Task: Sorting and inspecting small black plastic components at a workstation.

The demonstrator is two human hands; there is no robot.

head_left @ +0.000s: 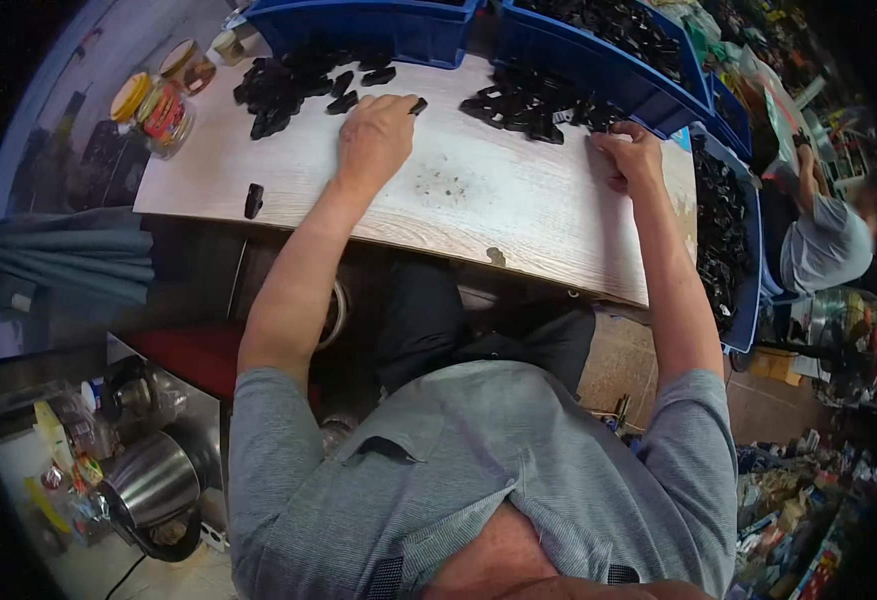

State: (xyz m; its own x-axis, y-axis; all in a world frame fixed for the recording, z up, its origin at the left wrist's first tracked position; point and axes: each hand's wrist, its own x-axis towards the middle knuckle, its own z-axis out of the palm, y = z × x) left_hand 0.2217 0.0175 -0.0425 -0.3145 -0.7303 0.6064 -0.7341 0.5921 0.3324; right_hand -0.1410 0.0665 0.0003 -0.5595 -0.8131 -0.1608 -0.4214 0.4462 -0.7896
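Note:
My left hand point(377, 138) is over the white-topped table, back of the hand up, with the fingers closed. A small black plastic part point(419, 106) sticks out at its fingertips. Just beyond that hand lies a loose pile of similar black parts point(277, 92), with a few strays beside it. My right hand point(633, 156) is at the right end of a second pile of black parts point(527, 104). Its fingers are curled together, the tips close to the parts, and whatever they hold is hidden. One single black part point(254, 200) lies apart near the table's front left edge.
Blue bins point(369, 30) stand along the table's far side; another blue bin point(609, 50) is full of black parts. A further blue crate point(749, 260) of parts is at the right. Jars point(164, 115) stand at the far left. Another person point(827, 240) is at the right.

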